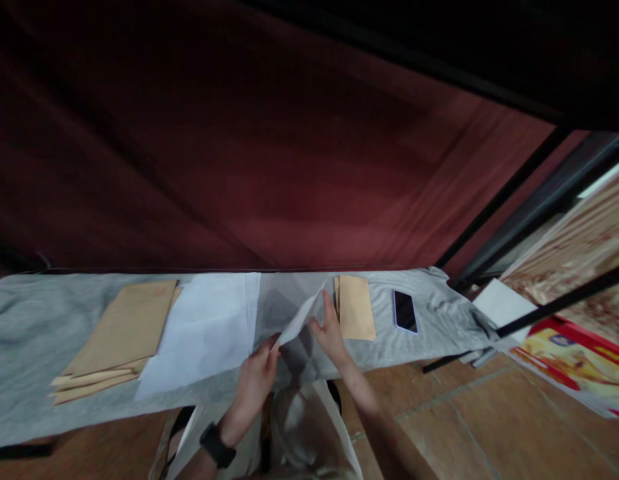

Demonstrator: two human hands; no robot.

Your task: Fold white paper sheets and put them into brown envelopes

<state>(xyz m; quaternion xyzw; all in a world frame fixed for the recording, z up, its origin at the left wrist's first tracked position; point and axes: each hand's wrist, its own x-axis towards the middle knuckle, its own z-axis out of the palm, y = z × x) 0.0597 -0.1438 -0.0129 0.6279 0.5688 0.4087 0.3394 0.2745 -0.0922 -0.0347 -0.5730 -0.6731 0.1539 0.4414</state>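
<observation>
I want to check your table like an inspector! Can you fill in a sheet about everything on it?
Surface: long table under a grey cloth.
Job's things: folded white sheet held by both hands; white paper lying flat.
Clutter: brown envelope stack left, small envelope pile, phone.
Grippers: left hand pinches the sheet's lower end, right hand its upper edge.
Cables: nothing seen.
Surroundings: dark red curtain behind, tiled floor.

On the table [34, 333], envelopes [122, 330] lie left of paper sheets [204, 330], phone [405, 311] far right.
</observation>
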